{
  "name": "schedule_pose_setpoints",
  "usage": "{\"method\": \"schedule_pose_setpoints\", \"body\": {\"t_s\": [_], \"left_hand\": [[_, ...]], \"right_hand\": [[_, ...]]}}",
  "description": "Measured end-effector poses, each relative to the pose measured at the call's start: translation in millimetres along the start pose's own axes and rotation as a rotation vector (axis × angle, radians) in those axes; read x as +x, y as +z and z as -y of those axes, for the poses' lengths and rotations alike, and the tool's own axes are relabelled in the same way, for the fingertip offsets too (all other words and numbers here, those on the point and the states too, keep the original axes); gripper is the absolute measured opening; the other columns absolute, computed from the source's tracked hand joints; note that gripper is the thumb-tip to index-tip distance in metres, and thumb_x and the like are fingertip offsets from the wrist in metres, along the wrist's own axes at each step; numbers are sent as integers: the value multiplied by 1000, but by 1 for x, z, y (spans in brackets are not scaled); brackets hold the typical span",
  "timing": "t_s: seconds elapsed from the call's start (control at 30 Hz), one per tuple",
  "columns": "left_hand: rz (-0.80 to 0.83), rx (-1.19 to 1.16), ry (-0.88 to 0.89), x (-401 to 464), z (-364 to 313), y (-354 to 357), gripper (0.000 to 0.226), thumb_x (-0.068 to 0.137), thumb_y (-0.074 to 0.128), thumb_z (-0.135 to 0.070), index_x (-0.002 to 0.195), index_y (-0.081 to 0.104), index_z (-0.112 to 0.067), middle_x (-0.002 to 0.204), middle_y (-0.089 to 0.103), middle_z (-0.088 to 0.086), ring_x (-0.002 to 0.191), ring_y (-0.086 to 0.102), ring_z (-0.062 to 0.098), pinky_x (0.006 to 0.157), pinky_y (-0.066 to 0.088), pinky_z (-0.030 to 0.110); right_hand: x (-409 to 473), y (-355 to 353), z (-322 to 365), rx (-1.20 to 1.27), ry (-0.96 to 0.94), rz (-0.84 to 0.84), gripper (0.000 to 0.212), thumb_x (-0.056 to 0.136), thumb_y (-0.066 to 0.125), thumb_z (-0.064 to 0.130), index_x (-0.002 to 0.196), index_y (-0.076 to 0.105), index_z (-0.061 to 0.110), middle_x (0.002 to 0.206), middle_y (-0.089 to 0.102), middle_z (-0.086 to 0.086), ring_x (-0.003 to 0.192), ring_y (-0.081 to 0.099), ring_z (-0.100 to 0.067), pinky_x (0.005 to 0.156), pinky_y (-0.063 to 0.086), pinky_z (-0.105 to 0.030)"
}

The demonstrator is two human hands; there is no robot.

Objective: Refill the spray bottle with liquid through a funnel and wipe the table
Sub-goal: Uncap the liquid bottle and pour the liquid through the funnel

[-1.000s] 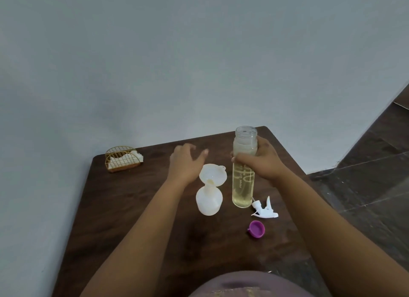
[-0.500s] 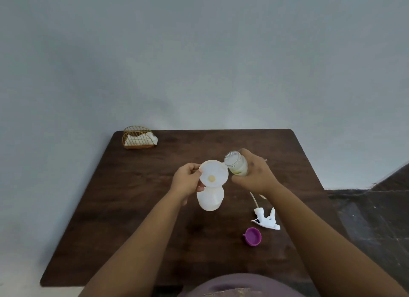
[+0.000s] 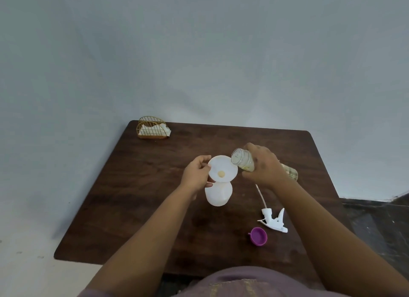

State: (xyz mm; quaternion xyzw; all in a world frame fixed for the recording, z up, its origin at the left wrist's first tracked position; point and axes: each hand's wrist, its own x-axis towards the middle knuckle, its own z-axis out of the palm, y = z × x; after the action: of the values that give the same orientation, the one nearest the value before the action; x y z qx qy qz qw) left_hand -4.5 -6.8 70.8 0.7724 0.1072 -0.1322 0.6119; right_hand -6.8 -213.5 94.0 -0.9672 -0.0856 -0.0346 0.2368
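A white spray bottle (image 3: 219, 195) stands mid-table with a white funnel (image 3: 222, 169) seated in its neck. A little yellowish liquid sits at the funnel's throat. My left hand (image 3: 197, 175) pinches the funnel's left rim. My right hand (image 3: 263, 167) grips a clear bottle (image 3: 242, 160) of pale yellow liquid. It is tipped nearly level, its open mouth over the funnel's right edge. The white trigger sprayer head (image 3: 274, 221) with its dip tube lies on the table to the right.
A purple cap (image 3: 258, 236) lies near the table's front right. A gold wire holder with white napkins (image 3: 152, 128) stands at the far left corner of the dark wooden table (image 3: 132, 208). A pale wall rises behind; dark floor lies right.
My right hand lifted the clear bottle off the table and tipped it over the funnel. My left hand went from hovering open to pinching the funnel's rim. The view shifted downward.
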Motion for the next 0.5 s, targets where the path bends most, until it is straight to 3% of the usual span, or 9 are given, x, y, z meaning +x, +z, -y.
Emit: {"method": "schedule_pose_setpoints", "body": {"t_s": [0.23,0.5], "left_hand": [[40,-11,8,2,-3,0,29,99,49,-11,124,59,-20,105,62,-3,79,63,16,55,54,24],[70,-26,4,8,-2,-2,29,100,46,-10,123,60,-20,107,62,-1,75,62,14,59,58,26]], "right_hand": [[5,-1,7,-55,-28,13,41,62,67,35,96,50,19,83,55,3,76,51,-20,68,38,-32],[6,-6,16,-91,-45,25,47,65,64,47,98,52,17,87,56,1,81,51,-20,73,39,-35]]}}
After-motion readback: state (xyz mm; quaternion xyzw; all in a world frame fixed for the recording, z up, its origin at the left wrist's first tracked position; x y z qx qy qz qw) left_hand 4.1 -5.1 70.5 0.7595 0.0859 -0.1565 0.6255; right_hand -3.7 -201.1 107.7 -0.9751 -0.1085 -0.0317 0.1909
